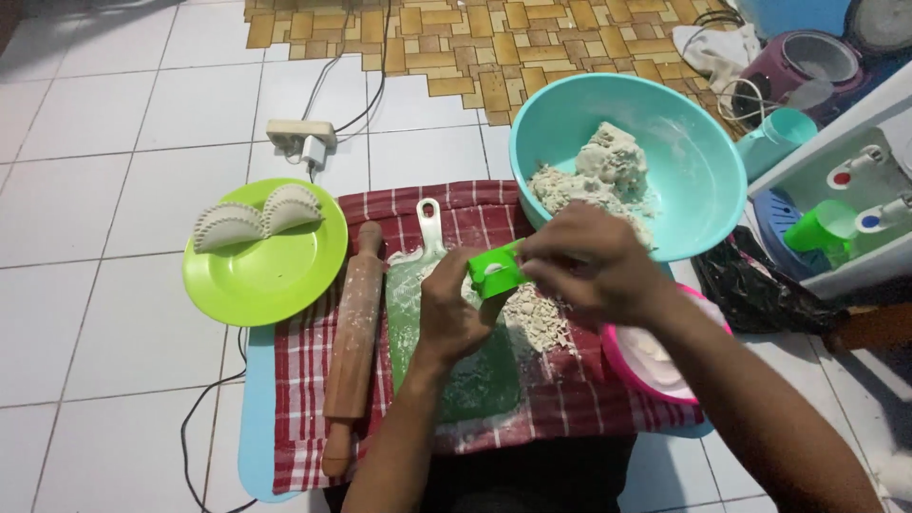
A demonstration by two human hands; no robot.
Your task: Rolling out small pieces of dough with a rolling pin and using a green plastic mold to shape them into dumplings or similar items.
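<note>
Two finished dumplings (256,217) with crimped edges already lie side by side on the lime-green plate (275,275), at its far rim. A good lump of dough (603,171) is still sitting in the turquoise bowl (708,190), and crumbly scraps (537,318) are scattered over the floured green cutting board (475,380), so by my reckoning this is early going: two shaped, most of the dough not yet used.

Both hands meet over the board on a small green dumpling press (496,271). The left hand (454,313) is curled around its near side, fingers closed and thumb up against it. The right hand (594,261) comes over from the bowl side, fingers bent and pinching the far edge. Something white shows in the press, though I cannot tell whether it is dough or filling.

The wooden rolling pin (353,342), dusted with flour, lies untouched left of the board on the red checked cloth (304,399). A pink bowl (646,366) with something white inside sits under the right forearm.
</note>
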